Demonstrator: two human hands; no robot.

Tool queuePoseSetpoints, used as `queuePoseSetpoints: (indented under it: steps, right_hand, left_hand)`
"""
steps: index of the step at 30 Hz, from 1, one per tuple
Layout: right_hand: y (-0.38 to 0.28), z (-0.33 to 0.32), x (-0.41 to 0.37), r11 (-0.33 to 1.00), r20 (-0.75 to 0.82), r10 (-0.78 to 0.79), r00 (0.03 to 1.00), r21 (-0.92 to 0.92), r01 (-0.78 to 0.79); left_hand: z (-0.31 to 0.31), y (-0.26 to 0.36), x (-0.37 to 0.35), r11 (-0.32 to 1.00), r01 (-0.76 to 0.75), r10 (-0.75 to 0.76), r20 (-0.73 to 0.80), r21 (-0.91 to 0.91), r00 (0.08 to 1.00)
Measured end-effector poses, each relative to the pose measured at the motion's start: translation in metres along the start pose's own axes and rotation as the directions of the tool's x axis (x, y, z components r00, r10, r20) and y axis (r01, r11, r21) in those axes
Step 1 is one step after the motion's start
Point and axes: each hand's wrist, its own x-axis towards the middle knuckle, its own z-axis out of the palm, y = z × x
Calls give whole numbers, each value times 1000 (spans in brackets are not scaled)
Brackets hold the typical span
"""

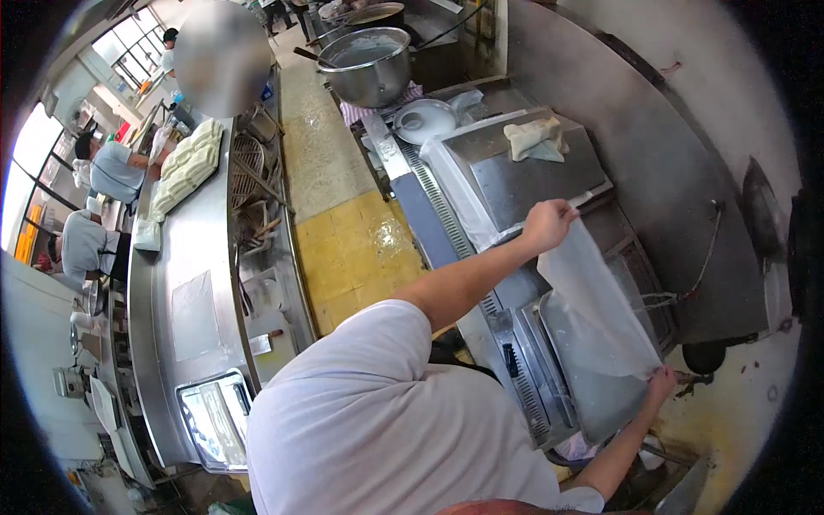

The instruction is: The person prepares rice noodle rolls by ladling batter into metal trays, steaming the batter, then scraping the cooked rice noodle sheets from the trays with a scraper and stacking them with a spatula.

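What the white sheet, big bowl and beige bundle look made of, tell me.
White sheet: matte, probably thin cloth, given its soft creases, though plastic is possible. Big bowl: shiny metal, likely stainless steel, by its silvery reflections. Beige bundle: dull, likely fabric, by its soft folds.

Here the sheet point(592, 296) spans left hand point(549, 225) to right hand point(661, 384), over the panel point(596, 399); farther left, a cloth point(536, 140) lies on the cover point(532, 184), with the pot point(367, 84) beyond.
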Motion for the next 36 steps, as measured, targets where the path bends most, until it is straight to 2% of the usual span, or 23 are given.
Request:
queuePoseSetpoints:
  steps: [2, 3, 4, 6, 7, 8, 9, 10, 11, 13, 14, 16, 18, 22, 24, 25, 26, 28, 29, 31, 32, 34, 36]
  right_hand:
    - [-17, 10, 1, 935, -7, -103, 995, 340, 100]
    - [-61, 20, -20, 944, -41, -120, 992, 304, 127]
    - [-114, 34, -42, 951, -78, -137, 988, 269, 153]
    - [-155, 46, -46, 956, 90, -223, 971, 217, 200]
    - [-197, 52, -70, 954, 133, -246, 960, 207, 216]
    - [-210, 57, -69, 964, 156, -235, 959, 162, 210]
    - [-215, 65, -70, 947, 180, -190, 965, 293, 132]
    - [-202, 73, -57, 865, 255, -260, 931, 490, 107]
    - [-206, 73, -56, 870, 291, -267, 919, 483, 100]
    - [-201, 68, -53, 811, 263, -285, 922, 579, 85]
    - [-203, 64, -57, 773, 259, -302, 918, 630, 77]
    - [-203, 70, -61, 681, 78, -235, 969, 724, 107]
    - [-195, 78, -52, 673, 85, -320, 944, 721, 163]
    - [-208, 85, -81, 739, 108, -161, 981, 672, 48]
    - [-199, 85, -100, 899, 202, -218, 955, 421, 116]
    - [-164, 92, -90, 948, 126, -281, 951, 192, 255]
    - [-125, 97, -78, 949, 117, -274, 954, 193, 249]
    - [-62, 94, -64, 868, 10, -476, 879, -152, 472]
    - [-56, 81, -67, 869, 5, -475, 880, -154, 470]
    - [-52, 59, -73, 915, 225, -151, 963, -337, 223]
    - [-67, 57, -73, 915, 221, -152, 963, -336, 222]
    - [-112, 71, -68, 865, -126, -494, 861, 32, 501]
    - [-182, 82, -77, 726, -135, -502, 854, 472, 501]
  left_hand:
    - [14, -32, 2, 962, -79, 57, 90, 261, 994]
    - [31, -54, 10, 938, -186, 115, 244, 292, 963]
    - [49, -46, 5, 939, -192, 119, 253, 285, 960]
    - [85, -25, -18, 920, -369, 313, 316, 135, 896]
    - [100, -19, -24, 920, -377, 322, 342, 107, 883]
    - [118, -7, -33, 890, -456, 415, 404, 6, 816]
    - [142, 4, -43, 848, -518, 507, 455, -112, 732]
    - [149, 27, -49, 888, -450, 410, 612, -97, 676]
    - [145, 47, -46, 917, -394, 305, 753, -66, 583]
    - [158, 52, -41, 858, -510, 359, 781, -61, 512]
    - [162, 52, -43, 860, -507, 391, 707, -52, 590]
    - [161, 67, -46, 884, -467, 346, 713, -30, 610]
    - [164, 76, -50, 820, -544, 530, 599, -180, 600]
    - [155, 112, -50, 795, -602, 507, 627, -76, 591]
    - [139, 124, -41, 742, -644, 650, 437, -189, 621]
    - [124, 133, -34, 779, -614, 609, 394, -132, 689]
    - [110, 138, -27, 813, -578, 566, 340, -75, 751]
    - [96, 125, -11, 900, -427, 435, 238, -87, 868]
    - [96, 113, -9, 899, -429, 438, 240, -90, 866]
    - [103, 80, -8, 917, -399, 386, 289, -15, 876]
    - [111, 70, -15, 915, -402, 389, 290, -17, 874]
    - [132, 57, -40, 892, -438, 438, 448, -110, 779]
    - [148, 62, -56, 877, -451, 469, 497, -164, 731]
